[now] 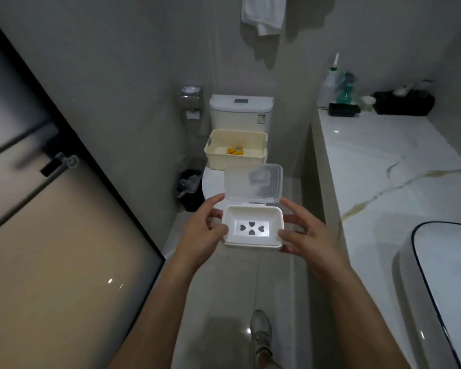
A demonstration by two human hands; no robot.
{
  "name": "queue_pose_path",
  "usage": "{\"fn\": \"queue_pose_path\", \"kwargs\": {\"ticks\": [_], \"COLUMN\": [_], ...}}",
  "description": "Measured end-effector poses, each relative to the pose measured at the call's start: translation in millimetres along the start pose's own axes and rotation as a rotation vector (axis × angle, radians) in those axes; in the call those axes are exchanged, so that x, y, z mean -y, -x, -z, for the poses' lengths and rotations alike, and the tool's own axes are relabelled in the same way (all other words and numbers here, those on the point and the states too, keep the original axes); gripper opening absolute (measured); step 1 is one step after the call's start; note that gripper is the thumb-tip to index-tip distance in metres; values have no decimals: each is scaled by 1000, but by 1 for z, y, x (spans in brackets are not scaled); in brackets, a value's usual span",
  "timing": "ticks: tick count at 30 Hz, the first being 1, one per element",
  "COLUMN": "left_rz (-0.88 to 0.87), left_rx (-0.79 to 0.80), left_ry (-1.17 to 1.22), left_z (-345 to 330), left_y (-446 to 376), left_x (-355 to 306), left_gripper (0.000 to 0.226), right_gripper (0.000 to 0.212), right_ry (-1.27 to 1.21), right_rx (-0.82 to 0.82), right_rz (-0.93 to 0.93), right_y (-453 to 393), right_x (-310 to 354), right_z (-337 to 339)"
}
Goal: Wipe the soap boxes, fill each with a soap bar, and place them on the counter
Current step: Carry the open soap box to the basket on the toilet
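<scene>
Soap box (252,227), lid up and holding no soap, is gripped at its ends by left hand (200,230) and right hand (307,237), in front of the toilet, left of the desk (378,166).

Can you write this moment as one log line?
left hand: holds soap box | right hand: holds it | lid: open | box: empty

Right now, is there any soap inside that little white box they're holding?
No, it is empty. The soap box is held open, its clear lid tipped up, and its bare floor shows only heart-shaped drain holes.
</scene>
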State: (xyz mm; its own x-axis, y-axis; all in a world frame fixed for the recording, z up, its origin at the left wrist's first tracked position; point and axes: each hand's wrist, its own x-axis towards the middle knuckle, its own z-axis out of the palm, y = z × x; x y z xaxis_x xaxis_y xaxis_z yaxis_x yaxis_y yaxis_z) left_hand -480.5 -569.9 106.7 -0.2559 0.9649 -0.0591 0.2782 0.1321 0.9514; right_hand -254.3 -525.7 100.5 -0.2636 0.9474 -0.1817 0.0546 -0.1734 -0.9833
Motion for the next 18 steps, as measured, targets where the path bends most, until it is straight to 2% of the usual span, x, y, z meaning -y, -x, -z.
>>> {"fn": "queue_pose_path", "kwargs": {"ticks": [10,18], "left_rz": [65,127], "left_rx": [-132,-106], "left_ry": [-7,-17], "left_z": [-2,-11], "left_y": [-153,-235], "left_x": [0,14], "left_gripper": [69,72], "right_gripper": [65,66], "right_ry": [27,79], "right_rx": [130,135], "right_rz": [-32,-42], "right_y": [-181,-269], "right_x": [30,24], "right_z": [5,12]}}
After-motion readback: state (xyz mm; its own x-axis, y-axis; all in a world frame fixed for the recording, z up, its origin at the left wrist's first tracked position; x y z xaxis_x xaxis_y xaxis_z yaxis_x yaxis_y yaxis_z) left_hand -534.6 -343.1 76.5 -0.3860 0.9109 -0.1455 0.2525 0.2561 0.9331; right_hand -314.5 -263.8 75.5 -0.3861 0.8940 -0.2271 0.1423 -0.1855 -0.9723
